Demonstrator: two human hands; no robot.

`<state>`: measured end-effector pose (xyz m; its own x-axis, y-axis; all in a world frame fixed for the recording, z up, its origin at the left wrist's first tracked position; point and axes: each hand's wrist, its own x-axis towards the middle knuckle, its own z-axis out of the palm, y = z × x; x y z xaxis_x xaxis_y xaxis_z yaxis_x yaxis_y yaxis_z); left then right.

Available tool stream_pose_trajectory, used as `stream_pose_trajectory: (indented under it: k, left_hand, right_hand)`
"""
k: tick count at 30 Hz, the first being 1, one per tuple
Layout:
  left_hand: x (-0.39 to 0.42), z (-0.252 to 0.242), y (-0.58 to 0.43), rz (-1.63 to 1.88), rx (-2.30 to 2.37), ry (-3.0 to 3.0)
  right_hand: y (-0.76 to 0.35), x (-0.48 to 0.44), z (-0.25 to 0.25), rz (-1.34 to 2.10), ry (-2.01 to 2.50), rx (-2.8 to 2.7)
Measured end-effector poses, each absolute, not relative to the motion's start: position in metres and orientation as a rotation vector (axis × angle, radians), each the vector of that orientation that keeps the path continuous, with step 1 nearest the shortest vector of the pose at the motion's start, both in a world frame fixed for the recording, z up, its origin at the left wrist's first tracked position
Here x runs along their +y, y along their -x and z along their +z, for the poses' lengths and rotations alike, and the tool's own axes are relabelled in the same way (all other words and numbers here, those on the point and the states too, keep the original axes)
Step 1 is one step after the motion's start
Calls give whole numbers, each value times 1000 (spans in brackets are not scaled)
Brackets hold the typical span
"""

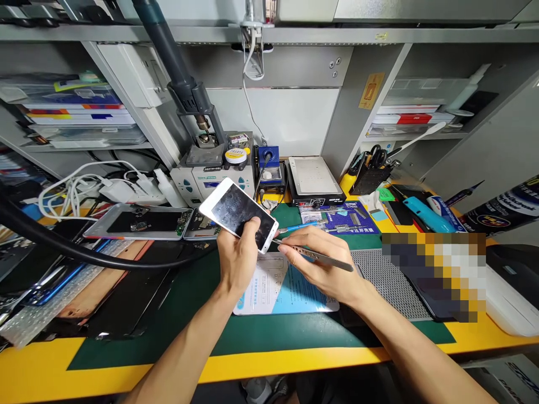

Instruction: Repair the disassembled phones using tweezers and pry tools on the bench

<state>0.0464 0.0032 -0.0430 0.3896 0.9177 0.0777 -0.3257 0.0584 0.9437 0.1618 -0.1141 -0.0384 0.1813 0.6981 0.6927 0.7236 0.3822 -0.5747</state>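
Note:
My left hand (239,252) grips a white smartphone (236,210) with a dark, smudged screen, its thumb lying over the glass. The phone is tilted, its lower end pointing toward my right hand. My right hand (320,255) is closed around metal tweezers (315,256) with a row of holes along the handle. Their tips are at the phone's lower edge; whether they touch it I cannot tell. Below both hands lies a white and light-blue printed sheet (269,286) on the green mat (236,339).
An opened phone (145,220) and dark panels (130,292) lie left. Behind stand a soldering station (269,168) and a grey box unit (214,182). A black cable (105,259) crosses the left side. To the right are a perforated grey mat (387,280) and a tool holder (373,174).

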Motion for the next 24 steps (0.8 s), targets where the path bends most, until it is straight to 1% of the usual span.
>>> stream_pose_trajectory:
  k: [7, 24]
  left_hand:
    - [-2, -39, -46, 1134, 641, -1250]
    - [-4, -38, -44, 1132, 637, -1348]
  right_hand:
    - [-163, -112, -38, 101, 1412, -1276]
    - [-164, -110, -36, 159, 1422, -1256]
